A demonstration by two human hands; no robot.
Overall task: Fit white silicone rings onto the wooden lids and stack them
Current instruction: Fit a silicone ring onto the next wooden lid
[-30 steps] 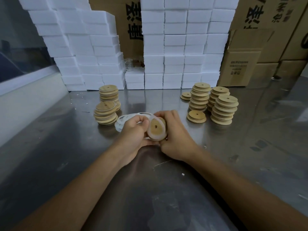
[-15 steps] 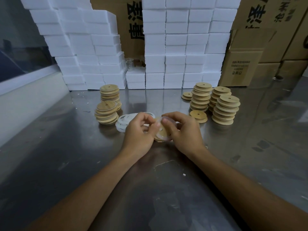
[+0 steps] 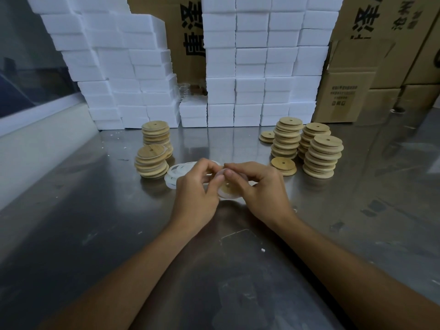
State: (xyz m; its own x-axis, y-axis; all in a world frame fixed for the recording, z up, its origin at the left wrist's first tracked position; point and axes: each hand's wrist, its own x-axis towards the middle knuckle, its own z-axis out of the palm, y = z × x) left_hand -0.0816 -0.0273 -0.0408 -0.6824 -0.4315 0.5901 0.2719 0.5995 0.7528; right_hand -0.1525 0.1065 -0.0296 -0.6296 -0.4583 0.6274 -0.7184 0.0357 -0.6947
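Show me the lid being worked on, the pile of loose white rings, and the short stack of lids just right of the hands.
lid in hand (image 3: 228,192): head view, near rim between both hands.
loose white rings (image 3: 176,171): head view, top ring's left side.
short lid stack (image 3: 283,163): head view, top lid's face.

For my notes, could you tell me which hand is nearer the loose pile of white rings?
Left. The left hand partly covers the pile of white rings; the right hand is further right, across the held lid.
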